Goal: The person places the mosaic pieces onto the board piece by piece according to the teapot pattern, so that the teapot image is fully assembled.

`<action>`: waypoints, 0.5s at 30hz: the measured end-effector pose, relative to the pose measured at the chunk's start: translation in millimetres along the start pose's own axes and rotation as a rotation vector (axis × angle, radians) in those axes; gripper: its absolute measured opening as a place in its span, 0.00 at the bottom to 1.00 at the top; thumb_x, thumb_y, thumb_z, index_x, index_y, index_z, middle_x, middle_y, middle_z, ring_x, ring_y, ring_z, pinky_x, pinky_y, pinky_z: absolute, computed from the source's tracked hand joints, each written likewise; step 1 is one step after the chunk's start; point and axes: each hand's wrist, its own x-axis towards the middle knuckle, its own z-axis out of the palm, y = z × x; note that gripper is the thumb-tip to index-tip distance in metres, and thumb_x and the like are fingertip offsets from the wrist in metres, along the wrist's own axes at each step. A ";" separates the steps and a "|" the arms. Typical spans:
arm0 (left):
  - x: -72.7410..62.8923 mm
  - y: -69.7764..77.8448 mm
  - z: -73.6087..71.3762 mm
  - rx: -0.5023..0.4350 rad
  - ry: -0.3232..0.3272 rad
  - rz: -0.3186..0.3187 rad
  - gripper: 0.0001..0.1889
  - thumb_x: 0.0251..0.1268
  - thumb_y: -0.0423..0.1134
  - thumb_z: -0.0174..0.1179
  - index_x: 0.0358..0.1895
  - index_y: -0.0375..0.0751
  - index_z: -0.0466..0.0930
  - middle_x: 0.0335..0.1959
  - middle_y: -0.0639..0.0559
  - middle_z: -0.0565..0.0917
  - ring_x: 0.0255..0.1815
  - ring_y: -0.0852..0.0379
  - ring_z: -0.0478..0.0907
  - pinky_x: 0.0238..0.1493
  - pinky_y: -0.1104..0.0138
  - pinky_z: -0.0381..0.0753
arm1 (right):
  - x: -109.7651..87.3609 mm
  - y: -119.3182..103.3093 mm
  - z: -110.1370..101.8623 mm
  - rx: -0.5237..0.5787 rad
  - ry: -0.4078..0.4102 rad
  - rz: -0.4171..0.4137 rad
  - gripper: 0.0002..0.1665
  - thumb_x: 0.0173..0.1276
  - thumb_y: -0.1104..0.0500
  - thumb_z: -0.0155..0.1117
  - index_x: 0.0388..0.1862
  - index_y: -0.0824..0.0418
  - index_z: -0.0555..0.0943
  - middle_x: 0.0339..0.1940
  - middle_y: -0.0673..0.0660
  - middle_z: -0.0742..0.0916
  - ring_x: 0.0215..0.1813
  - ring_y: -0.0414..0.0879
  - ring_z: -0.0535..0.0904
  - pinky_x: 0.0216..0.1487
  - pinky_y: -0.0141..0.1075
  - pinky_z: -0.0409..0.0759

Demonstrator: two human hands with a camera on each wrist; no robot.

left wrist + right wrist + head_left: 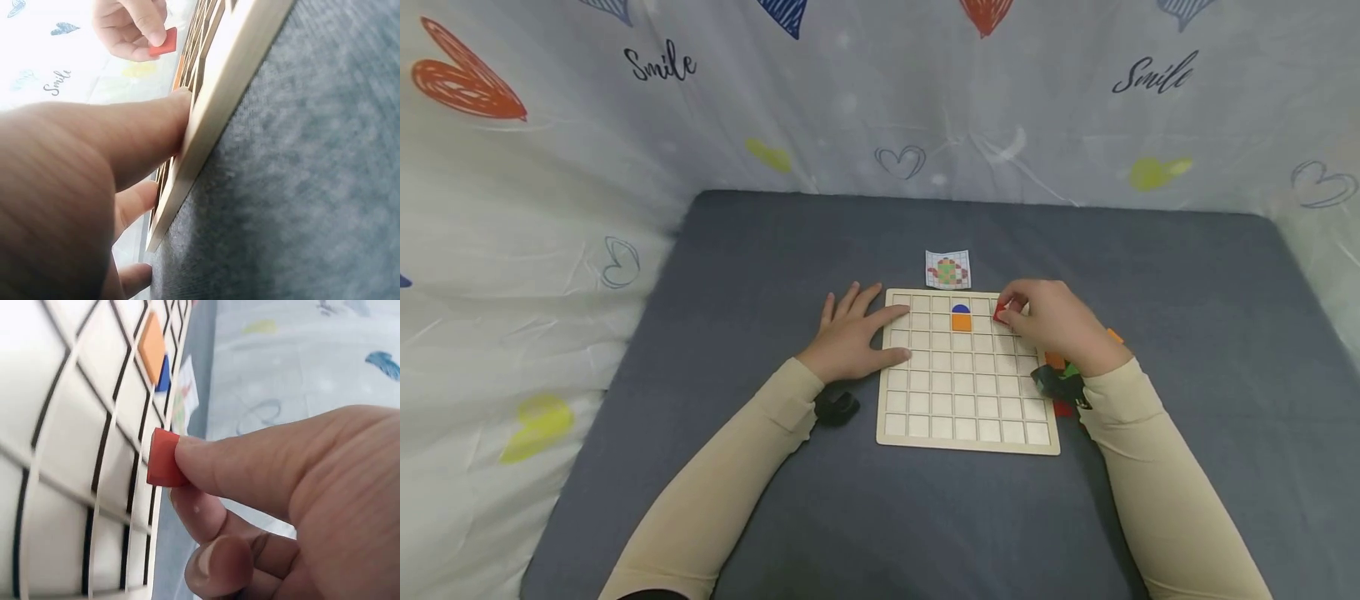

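Note:
A wooden grid board (942, 406) lies on the grey table. My right hand (1051, 321) pinches a small red block (164, 458) between thumb and fingertips, over the board's upper right squares. Spread out, my left hand (850, 342) rests at the board's left edge, its thumb and a finger touching the frame. Two pieces sit in the grid near the top middle: an orange square (961, 322) and, just above it, a blue half-round piece (961, 309). Behind the board lies a small card (947, 270) printed with a coloured grid picture.
Several loose pieces lie right of the board, partly hidden under the right wrist, among them an orange block (1055, 361) and a red one (1063, 409). Each wrist wears a black camera. A printed curtain (865, 100) hangs behind the grey table (775, 250).

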 end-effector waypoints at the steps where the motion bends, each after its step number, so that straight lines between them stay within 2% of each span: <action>1: -0.1 0.5 -0.3 -0.003 0.001 -0.002 0.41 0.71 0.68 0.60 0.84 0.64 0.61 0.89 0.47 0.44 0.88 0.40 0.29 0.82 0.38 0.23 | 0.5 -2.0 1.1 -0.002 -0.009 -0.012 0.08 0.77 0.58 0.66 0.48 0.60 0.86 0.38 0.57 0.87 0.27 0.48 0.75 0.31 0.40 0.74; 7: 0.3 2.0 -0.9 -0.004 0.008 -0.009 0.41 0.71 0.69 0.60 0.83 0.66 0.61 0.89 0.47 0.44 0.88 0.40 0.29 0.82 0.38 0.24 | 5.1 -10.1 7.8 0.004 -0.043 -0.033 0.06 0.76 0.57 0.69 0.46 0.57 0.85 0.38 0.54 0.87 0.35 0.49 0.79 0.37 0.41 0.77; 15: 1.2 0.3 1.0 0.007 0.007 -0.022 0.41 0.70 0.70 0.61 0.83 0.67 0.61 0.89 0.49 0.43 0.88 0.41 0.29 0.82 0.38 0.24 | 12.9 -10.4 17.7 -0.001 -0.042 -0.053 0.04 0.77 0.59 0.68 0.46 0.58 0.86 0.37 0.55 0.87 0.36 0.50 0.78 0.38 0.42 0.77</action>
